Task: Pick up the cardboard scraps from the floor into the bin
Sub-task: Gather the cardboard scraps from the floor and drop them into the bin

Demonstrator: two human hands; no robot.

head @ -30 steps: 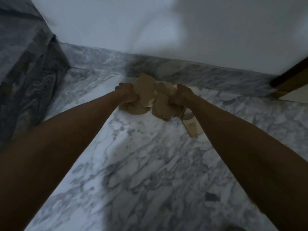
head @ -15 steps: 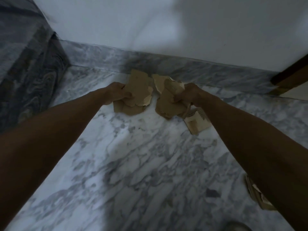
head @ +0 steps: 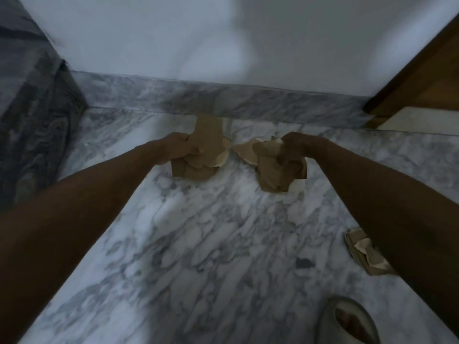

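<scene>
Both arms stretched forward over marble floor (head: pixel 198 244) near skirting. Left hand (head: pixel 180 150) grips bunch of cardboard scraps (head: pixel 201 155), thumb over top, fingers curled beneath. Right hand (head: pixel 294 147) clutches second bunch of scraps (head: pixel 270 170), crumpled, hanging below fist. Two bunches nearly touch at inner edges. Both hands full. One loose scrap (head: pixel 365 252) lies on floor beside right forearm, back toward sandalled foot (head: pixel 347 321); right hand nearer. Long axis runs away from viewer, roughly. Bin not in view; direction unknown.

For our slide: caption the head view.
Left hand and right hand each grip cardboard scraps above marble floor.
</scene>
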